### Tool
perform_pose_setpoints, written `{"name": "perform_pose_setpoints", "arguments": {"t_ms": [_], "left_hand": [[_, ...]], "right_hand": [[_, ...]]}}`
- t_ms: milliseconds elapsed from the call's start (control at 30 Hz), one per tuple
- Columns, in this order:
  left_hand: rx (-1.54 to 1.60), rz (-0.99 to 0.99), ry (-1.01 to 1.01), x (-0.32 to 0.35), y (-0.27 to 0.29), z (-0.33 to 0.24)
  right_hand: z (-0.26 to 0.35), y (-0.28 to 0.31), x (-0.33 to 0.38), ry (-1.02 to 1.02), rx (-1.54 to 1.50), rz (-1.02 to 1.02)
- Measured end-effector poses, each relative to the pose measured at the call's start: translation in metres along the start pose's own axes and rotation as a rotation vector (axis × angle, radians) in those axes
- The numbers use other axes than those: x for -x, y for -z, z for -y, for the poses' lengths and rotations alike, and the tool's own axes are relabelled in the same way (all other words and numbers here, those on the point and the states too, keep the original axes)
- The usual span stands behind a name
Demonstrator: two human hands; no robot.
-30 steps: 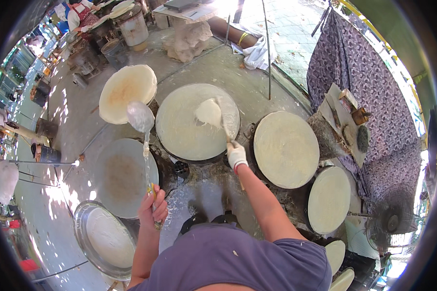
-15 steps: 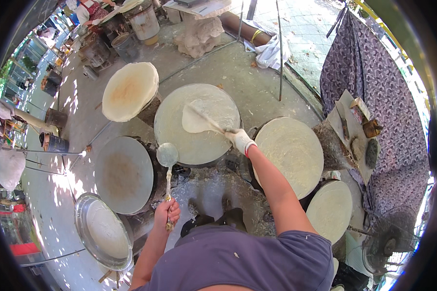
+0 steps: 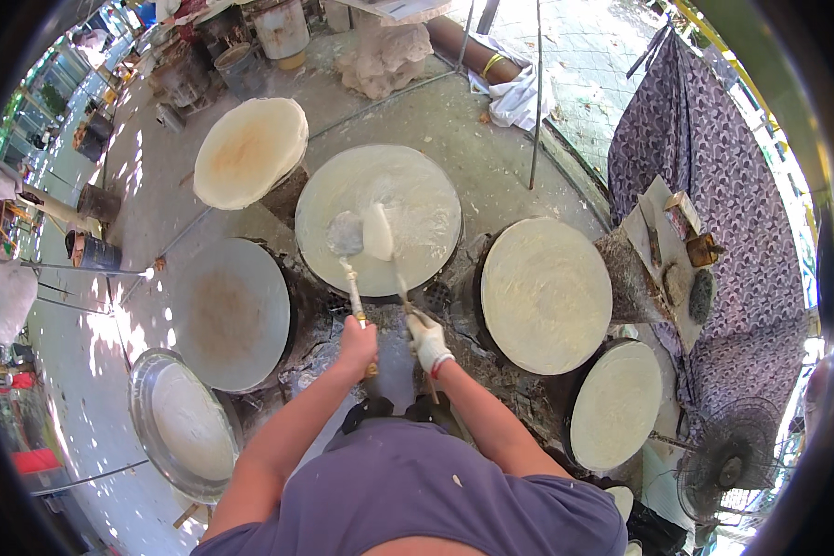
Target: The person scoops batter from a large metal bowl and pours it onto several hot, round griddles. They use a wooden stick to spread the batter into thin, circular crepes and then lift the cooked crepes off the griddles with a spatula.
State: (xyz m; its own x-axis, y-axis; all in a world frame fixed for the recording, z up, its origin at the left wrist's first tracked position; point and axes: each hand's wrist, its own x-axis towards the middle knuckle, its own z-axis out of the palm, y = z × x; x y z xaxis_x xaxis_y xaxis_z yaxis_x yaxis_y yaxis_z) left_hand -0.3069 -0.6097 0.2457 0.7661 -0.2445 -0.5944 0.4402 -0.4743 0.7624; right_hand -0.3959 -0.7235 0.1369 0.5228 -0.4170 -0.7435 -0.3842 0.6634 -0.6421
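My bare left hand is closed around the handle of a ladle. Its round bowl is over the middle griddle. A white glove covers my right hand, which grips the handle of a flat spatula. The pale blade stands beside the ladle's bowl, the two close together; whether they touch I cannot tell. Pale batter coats the round griddle, looking rougher and thicker right of the spatula.
Two batter-coated griddles stand to the right. On the left are a bare grey griddle, a metal basin of white batter and a browned flatbread stack. A fan and a patterned cloth are at far right.
My right hand has drawn the spatula down and left, toward my body. My left hand has moved up and right, bringing the ladle's bowl from the griddle's edge to over it.
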Motion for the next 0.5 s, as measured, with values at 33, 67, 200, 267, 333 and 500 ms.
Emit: {"name": "perform_pose_setpoints", "arguments": {"t_ms": [33,67,200,267,333,500], "left_hand": [[0.067,0.07,-0.009,-0.002,-0.002,0.001],[0.136,0.137,-0.018,-0.006,-0.003,-0.001],[0.811,0.674,0.154,0.024,0.08,-0.052],[0.717,0.565,0.001,0.06,0.097,-0.047],[0.726,0.546,0.013,0.072,0.092,-0.048],[0.858,0.524,0.134,0.07,0.098,-0.042]], "right_hand": [[0.005,-0.002,0.007,0.018,0.007,0.049],[0.015,-0.006,0.008,0.036,0.016,0.099],[0.076,0.016,0.032,0.102,0.097,0.05],[0.09,0.014,0.025,0.15,-0.165,-0.125],[0.077,0.013,-0.021,0.181,-0.108,-0.288],[0.063,0.035,-0.043,0.189,0.386,0.244]]}}
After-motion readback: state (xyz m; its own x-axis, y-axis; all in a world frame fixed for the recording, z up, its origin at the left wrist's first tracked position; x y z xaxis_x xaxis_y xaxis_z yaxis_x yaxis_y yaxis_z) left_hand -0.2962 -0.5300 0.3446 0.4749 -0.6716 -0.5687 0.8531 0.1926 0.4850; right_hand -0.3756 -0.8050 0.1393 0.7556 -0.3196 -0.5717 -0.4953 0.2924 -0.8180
